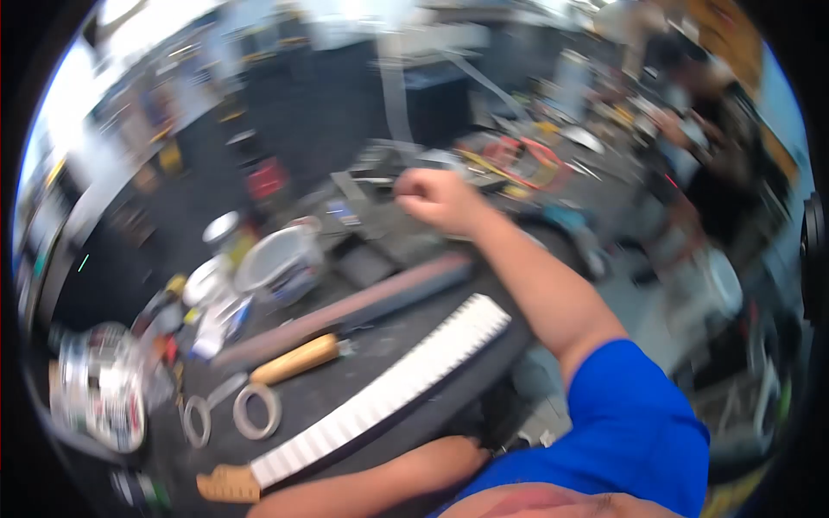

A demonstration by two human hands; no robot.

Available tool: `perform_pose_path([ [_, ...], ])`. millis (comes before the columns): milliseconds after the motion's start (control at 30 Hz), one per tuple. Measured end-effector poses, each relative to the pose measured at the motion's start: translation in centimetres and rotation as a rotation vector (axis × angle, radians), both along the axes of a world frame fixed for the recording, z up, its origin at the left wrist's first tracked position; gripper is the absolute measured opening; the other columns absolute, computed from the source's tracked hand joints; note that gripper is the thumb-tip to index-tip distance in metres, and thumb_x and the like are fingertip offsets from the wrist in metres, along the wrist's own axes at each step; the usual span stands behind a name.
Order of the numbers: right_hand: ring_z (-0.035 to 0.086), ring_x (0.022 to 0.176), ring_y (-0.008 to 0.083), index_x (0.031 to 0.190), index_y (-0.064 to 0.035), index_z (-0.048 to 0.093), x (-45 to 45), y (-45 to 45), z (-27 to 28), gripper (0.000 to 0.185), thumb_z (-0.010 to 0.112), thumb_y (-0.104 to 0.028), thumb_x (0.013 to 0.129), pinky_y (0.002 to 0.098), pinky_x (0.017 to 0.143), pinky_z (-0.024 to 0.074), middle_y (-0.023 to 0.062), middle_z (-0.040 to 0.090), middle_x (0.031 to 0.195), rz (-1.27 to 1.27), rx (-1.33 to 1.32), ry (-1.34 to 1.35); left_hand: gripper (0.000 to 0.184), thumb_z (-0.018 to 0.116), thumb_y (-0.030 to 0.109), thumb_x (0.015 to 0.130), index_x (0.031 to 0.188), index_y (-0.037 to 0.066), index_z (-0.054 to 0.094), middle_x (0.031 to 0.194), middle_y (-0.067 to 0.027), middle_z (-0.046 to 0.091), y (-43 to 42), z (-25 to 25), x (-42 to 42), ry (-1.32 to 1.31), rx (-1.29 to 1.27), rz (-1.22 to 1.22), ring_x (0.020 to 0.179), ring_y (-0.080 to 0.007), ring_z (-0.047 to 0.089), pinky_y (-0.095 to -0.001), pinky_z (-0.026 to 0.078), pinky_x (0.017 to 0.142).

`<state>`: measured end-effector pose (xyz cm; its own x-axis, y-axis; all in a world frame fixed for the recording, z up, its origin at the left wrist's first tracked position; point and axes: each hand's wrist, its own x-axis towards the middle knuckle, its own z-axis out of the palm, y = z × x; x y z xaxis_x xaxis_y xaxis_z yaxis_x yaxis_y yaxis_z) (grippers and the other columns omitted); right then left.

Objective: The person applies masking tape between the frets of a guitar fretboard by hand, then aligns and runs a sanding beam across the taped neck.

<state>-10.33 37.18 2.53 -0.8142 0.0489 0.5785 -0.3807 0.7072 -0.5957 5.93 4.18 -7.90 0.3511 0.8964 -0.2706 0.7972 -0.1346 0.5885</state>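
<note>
My right hand point(439, 200) reaches out over the far side of the bench, its fingers closed in a fist. Whatever it grips, if anything, is blurred and hidden. Along the bottom runs my left forearm point(371, 483); the fingers of that hand do not show clearly. Between the two arms lies a guitar neck point(371, 401), its fretboard covered in white strips and its wooden headstock bare at the lower left. Beyond it are a wooden-handled tool point(295, 359) and a long reddish-grey bar point(345, 311). Two tape rolls point(257, 412) rest left of the neck.
A clear plastic tub point(281, 259), jars point(222, 229) and a large labelled container point(102, 388) crowd the bench's left side. Orange and yellow cables point(527, 164) lie among clutter at the back. Another person point(721, 129) sits at the upper right, near a white bucket point(712, 285).
</note>
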Motion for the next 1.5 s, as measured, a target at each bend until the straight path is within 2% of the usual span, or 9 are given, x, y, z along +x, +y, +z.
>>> perform_pose_path([
  [67, 0.071, 0.078, 0.0201, 0.105, -0.0033, 0.075, -0.2, 0.7, -1.0, 0.019, 0.076, -0.020, 0.096, 0.0359, 0.073, 0.0560, 0.0097, 0.075, 0.086, -0.032, 0.037, 0.045, 0.024, 0.057, 0.008, 0.100, 0.114, -0.005, 0.072, 0.105, -0.0274, 0.074, 0.0, 1.9, 0.2, 0.021, -0.024, 0.013, 0.098, -0.0431, 0.077, -0.0496, 0.064, 0.086],
  [133, 0.073, 0.078, 0.0209, 0.104, -0.0032, 0.076, -0.3, 0.8, -1.3, 0.019, 0.076, -0.019, 0.095, 0.0362, 0.073, 0.0569, 0.0096, 0.076, 0.085, -0.069, 0.031, 0.006, 0.025, 0.057, 0.008, 0.100, 0.116, -0.005, 0.071, 0.106, -0.0273, 0.073, 0.0, 2.1, 0.2, 0.033, 0.011, 0.000, 0.099, -0.0416, 0.077, -0.0475, 0.064, 0.087],
  [233, 0.078, 0.086, 0.0290, 0.103, -0.0046, 0.078, -0.3, 1.0, -0.9, 0.023, 0.076, -0.024, 0.093, 0.0402, 0.079, 0.0598, 0.0126, 0.080, 0.092, -0.059, 0.013, -0.059, 0.026, 0.057, 0.007, 0.100, 0.118, -0.006, 0.070, 0.107, -0.0268, 0.073, 0.0, 2.4, 0.3, 0.069, -0.002, 0.010, 0.098, -0.0401, 0.077, -0.0455, 0.064, 0.087],
  [433, 0.077, 0.092, 0.0284, 0.103, -0.0043, 0.078, 0.0, 0.7, -0.9, 0.023, 0.076, -0.025, 0.093, 0.0408, 0.084, 0.0593, 0.0129, 0.079, 0.096, -0.066, 0.039, -0.148, 0.033, 0.059, 0.005, 0.096, 0.127, -0.003, 0.067, 0.113, -0.0236, 0.072, 0.4, 2.7, 0.3, 0.138, -0.070, -0.034, 0.105, -0.0393, 0.076, -0.0457, 0.063, 0.092],
  [533, 0.075, 0.082, 0.0211, 0.102, -0.0037, 0.077, -0.4, 0.9, -1.5, 0.020, 0.076, -0.022, 0.095, 0.0367, 0.077, 0.0581, 0.0094, 0.078, 0.088, -0.050, 0.106, -0.113, 0.034, 0.060, 0.005, 0.095, 0.127, -0.003, 0.067, 0.112, -0.0234, 0.072, 0.3, 2.5, 0.3, 0.139, -0.056, -0.036, 0.104, -0.0391, 0.076, -0.0455, 0.063, 0.092],
  [1067, 0.077, 0.092, 0.0267, 0.106, -0.0044, 0.079, -0.7, 0.9, -1.9, 0.023, 0.077, -0.026, 0.096, 0.0404, 0.085, 0.0597, 0.0120, 0.080, 0.097, -0.031, 0.206, -0.323, 0.039, 0.068, 0.004, 0.088, 0.126, -0.004, 0.067, 0.112, -0.0247, 0.071, 0.5, 3.1, 0.2, 0.111, -0.074, -0.030, 0.106, -0.0409, 0.075, -0.0451, 0.062, 0.095],
  [1167, 0.077, 0.097, 0.0282, 0.107, -0.0051, 0.079, -0.6, 0.8, -1.8, 0.025, 0.077, -0.027, 0.096, 0.0414, 0.088, 0.0597, 0.0127, 0.081, 0.101, -0.032, 0.210, -0.330, 0.039, 0.068, 0.004, 0.088, 0.126, -0.004, 0.067, 0.112, -0.0248, 0.071, 0.5, 3.4, 0.2, 0.115, -0.081, -0.026, 0.106, -0.0413, 0.075, -0.0449, 0.062, 0.095],
  [1267, 0.077, 0.105, 0.0317, 0.109, -0.0063, 0.080, -0.2, 0.7, -1.3, 0.028, 0.077, -0.030, 0.095, 0.0436, 0.094, 0.0597, 0.0140, 0.081, 0.109, -0.039, 0.208, -0.371, 0.024, 0.057, 0.008, 0.102, 0.116, -0.006, 0.070, 0.104, -0.0253, 0.073, -0.1, 2.8, 0.2, 0.083, 0.057, 0.010, 0.097, -0.0383, 0.077, -0.0443, 0.064, 0.085],
  [1500, 0.077, 0.102, 0.0304, 0.108, -0.0059, 0.080, -0.2, 0.1, -1.1, 0.026, 0.076, -0.029, 0.096, 0.0424, 0.091, 0.0596, 0.0136, 0.081, 0.105, -0.005, 0.199, -0.405, 0.021, 0.056, 0.008, 0.101, 0.111, -0.005, 0.070, 0.103, -0.0255, 0.073, -0.1, 3.2, 0.3, 0.073, 0.016, 0.029, 0.096, -0.0388, 0.076, -0.0450, 0.063, 0.087],
])
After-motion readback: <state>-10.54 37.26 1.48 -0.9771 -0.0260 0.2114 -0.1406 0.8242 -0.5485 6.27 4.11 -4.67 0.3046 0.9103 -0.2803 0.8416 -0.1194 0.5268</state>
